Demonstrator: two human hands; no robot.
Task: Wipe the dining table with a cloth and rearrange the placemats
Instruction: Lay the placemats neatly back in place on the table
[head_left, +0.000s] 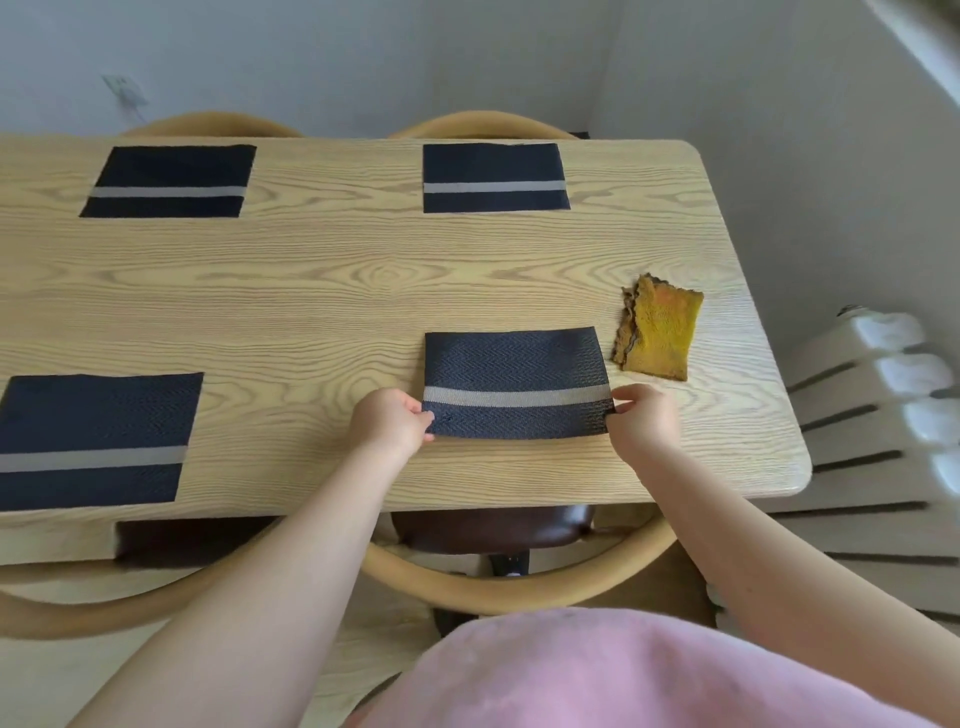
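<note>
A dark woven placemat with a grey stripe (514, 374) lies near the front right of the light wooden table (332, 291). My left hand (389, 418) pinches its left edge and my right hand (641, 415) pinches its right edge, both near the front corners. Three matching placemats lie flat: one at the front left (93, 441), one at the far left (171, 179), one at the far right (493, 176). A folded yellow cloth (657, 327) rests on the table just right of the held placemat, apart from both hands.
A wooden chair with a dark seat (493, 530) is tucked under the table's front edge below my hands. Two chair backs (467, 124) show behind the far edge. A white radiator (878, 415) stands to the right of the table.
</note>
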